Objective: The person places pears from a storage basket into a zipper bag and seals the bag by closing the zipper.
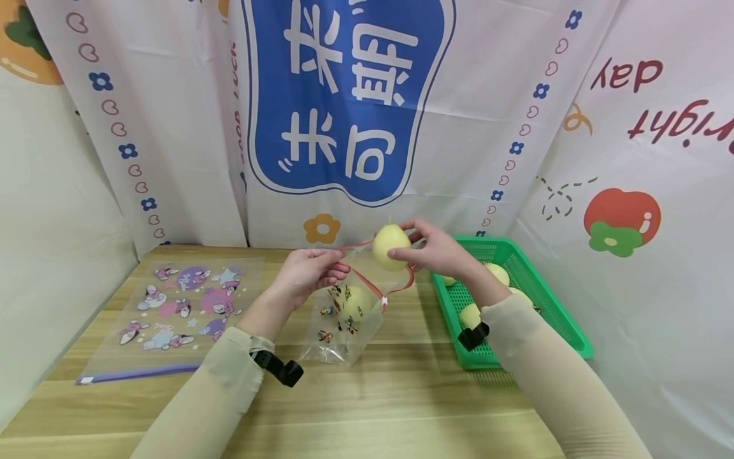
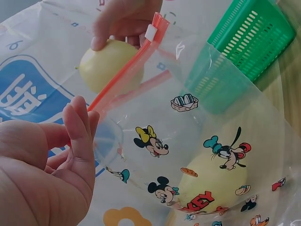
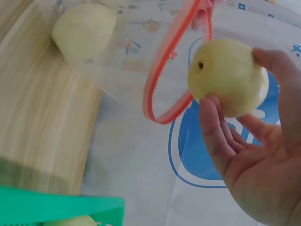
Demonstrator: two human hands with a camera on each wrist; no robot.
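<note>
Right grip (image 1: pixel 434 252) holds our pear (image 1: pixel 391 250) by its sides, at the gaping mouth of the bag (image 1: pixel 338 349); left grip (image 1: pixel 306 274) pinches its red edge (image 1: pixel 364 280). We judge the pear firm, fairly hefty, smooth enough to slip, easy to bruise: grasp round the widest part, off the stem (image 1: pixel 390 220). Bag looks limp; we'd take that edge.

The left forearm (image 1: pixel 197 395) and right forearm (image 1: pixel 564 376), both in beige sleeves (image 1: pixel 237 360), reach forward and converge. The left grip (image 1: pixel 306 271) pinches with thumb and forefinger, other fingers bent; the right grip (image 1: pixel 432 252), close by, holds with thumb and fingers curved apart, its palm facing inward.
</note>
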